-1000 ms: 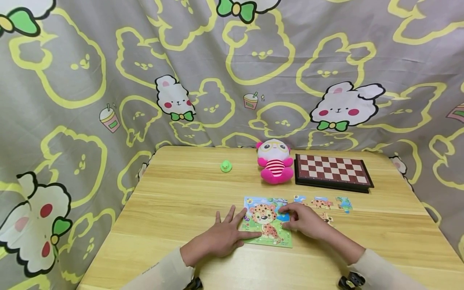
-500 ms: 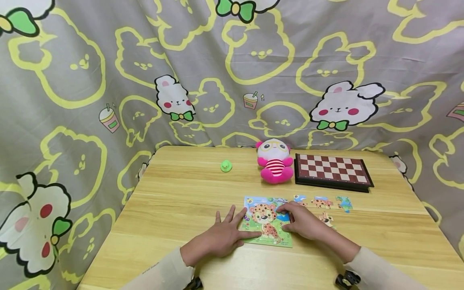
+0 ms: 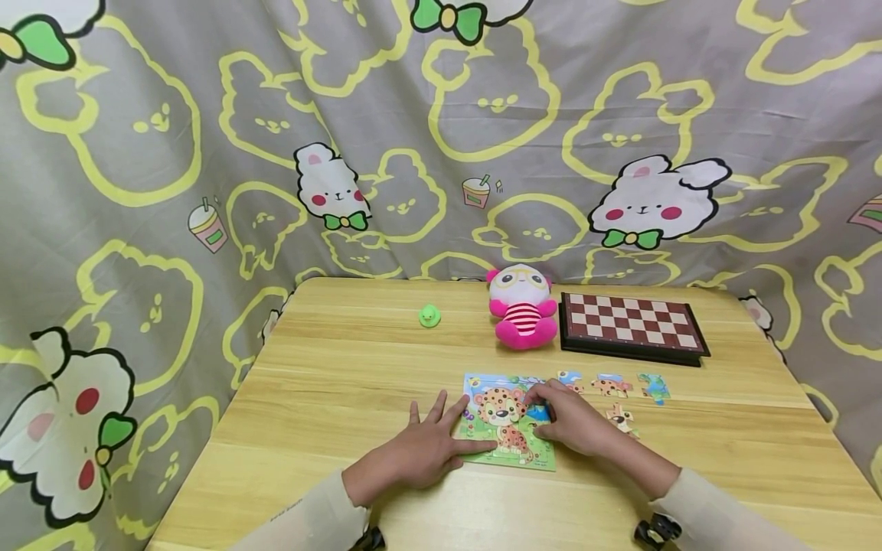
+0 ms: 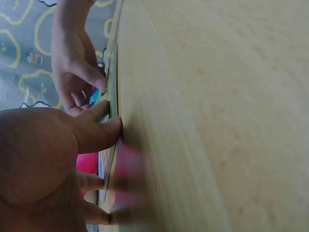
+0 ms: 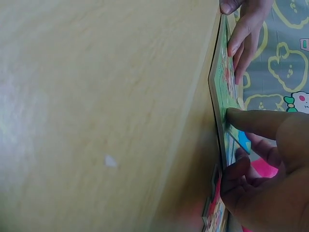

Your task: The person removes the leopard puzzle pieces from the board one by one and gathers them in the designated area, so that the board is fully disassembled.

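Observation:
A cartoon leopard jigsaw puzzle (image 3: pixel 510 440) lies flat on the wooden table in its thin board. My left hand (image 3: pixel 420 451) is spread at its left side, with the index finger and thumb resting on the picture. At the right part of the puzzle, my right hand (image 3: pixel 577 419) pinches a blue-and-green puzzle piece (image 5: pixel 241 140) between thumb and fingers. In the right wrist view that piece stands tilted, one edge lifted off the board. Fingers hide part of it. In the left wrist view, the left thumb (image 4: pixel 108 133) is at the board's edge.
Several loose puzzle pieces, such as a leopard-spotted piece (image 3: pixel 612 384) and a blue-green piece (image 3: pixel 653 389), lie right of the board. Behind are a pink plush panda (image 3: pixel 524 310), a chessboard (image 3: pixel 632 327) and a small green duck toy (image 3: pixel 429 315). A patterned curtain (image 3: pixel 400 115) surrounds the table.
My right hand has shifted slightly left over the puzzle, uncovering more of the loose piece beside its wrist. My left hand has stayed in place.

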{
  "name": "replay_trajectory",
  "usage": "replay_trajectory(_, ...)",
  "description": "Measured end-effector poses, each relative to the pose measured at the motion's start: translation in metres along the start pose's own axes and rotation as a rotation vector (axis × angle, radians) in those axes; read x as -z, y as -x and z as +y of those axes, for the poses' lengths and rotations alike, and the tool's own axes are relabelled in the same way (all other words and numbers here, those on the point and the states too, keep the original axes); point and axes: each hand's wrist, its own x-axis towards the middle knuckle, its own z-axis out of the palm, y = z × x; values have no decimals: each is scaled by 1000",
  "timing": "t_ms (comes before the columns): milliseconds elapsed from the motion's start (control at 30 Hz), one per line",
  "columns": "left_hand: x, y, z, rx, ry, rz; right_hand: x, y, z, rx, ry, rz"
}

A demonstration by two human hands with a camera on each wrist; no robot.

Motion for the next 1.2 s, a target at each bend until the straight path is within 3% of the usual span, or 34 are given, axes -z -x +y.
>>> replay_trajectory(800, 4, 2, 1, -1, 9, -6, 5, 0, -1, 46, -13, -58)
replay_trajectory(1200, 5, 2, 3, 5, 10, -11, 10, 0, 0, 17, -14, -64)
